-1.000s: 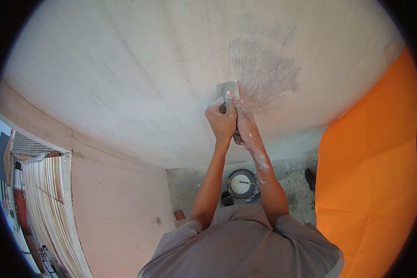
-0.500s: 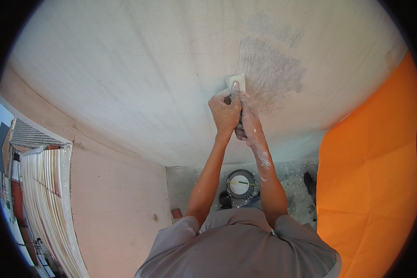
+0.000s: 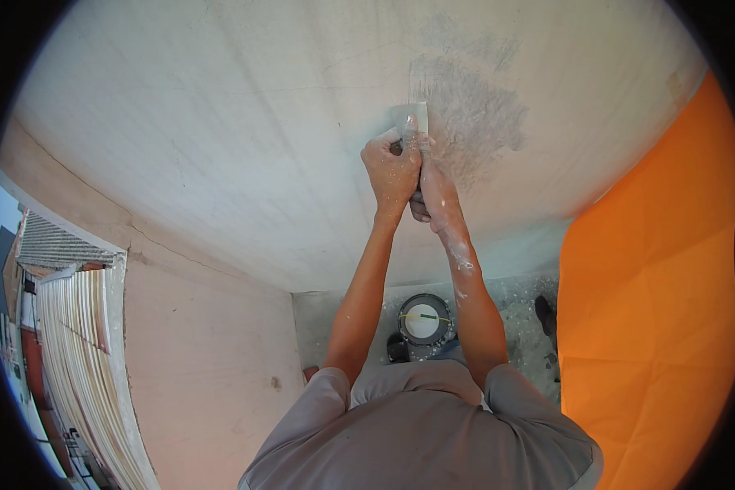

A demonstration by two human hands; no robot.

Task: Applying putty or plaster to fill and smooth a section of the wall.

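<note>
Both my hands are together on one scraper (image 3: pixel 420 115), whose pale, flat blade lies against the whitish wall (image 3: pixel 220 155). My left hand (image 3: pixel 392 173) is closed, its thumb stretched up along the blade. Close beside it on the right, my right hand (image 3: pixel 439 194) is wrapped round the tool's lower part; the handle is hidden by the hands. White smears and specks cover the hands and the right forearm. A rough grey patch (image 3: pixel 482 114) on the wall begins right at the blade's right edge.
Below, between my arms, a round dark bucket (image 3: pixel 405 310) with white inside stands on the spattered grey floor (image 3: pixel 506 327); a yellow strip crosses its top. An orange sheet (image 3: pixel 645 294) hangs at the right. A cracked pinkish wall (image 3: pixel 204 351) adjoins on the left.
My two hands and the scraper have slid a short way up the wall, along the grey patch's left edge. Both hands keep their hold. The view has shifted slightly.
</note>
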